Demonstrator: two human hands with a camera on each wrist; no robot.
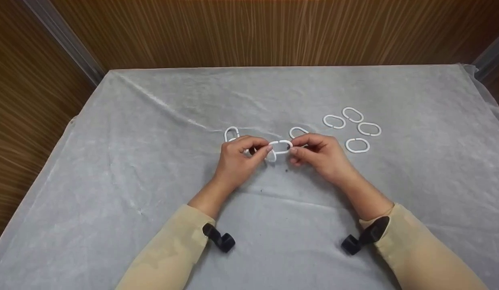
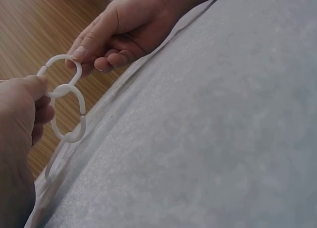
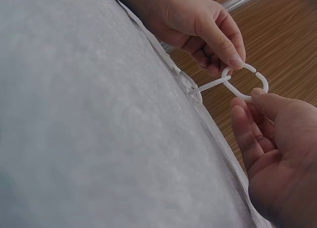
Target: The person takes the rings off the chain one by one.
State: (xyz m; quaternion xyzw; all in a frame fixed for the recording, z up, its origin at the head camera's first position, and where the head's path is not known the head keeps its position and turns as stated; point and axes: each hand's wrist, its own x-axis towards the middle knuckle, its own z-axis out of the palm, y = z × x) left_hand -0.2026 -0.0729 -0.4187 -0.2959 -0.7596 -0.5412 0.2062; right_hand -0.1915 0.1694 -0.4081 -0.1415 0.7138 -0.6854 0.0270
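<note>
Grey cloth (image 1: pixel 281 233) spreads before wood-grain panels (image 1: pixel 249 34), left grip (image 1: pixel 242 157) and right grip (image 1: pixel 322 156) pinching one white link (image 1: pixel 280 152)

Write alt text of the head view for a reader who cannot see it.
A person's left hand and right hand pinch opposite ends of a white oval ring, a second ring linked through it. Four more rings lie on the grey cloth to the right; others show partly behind the hands.
</note>
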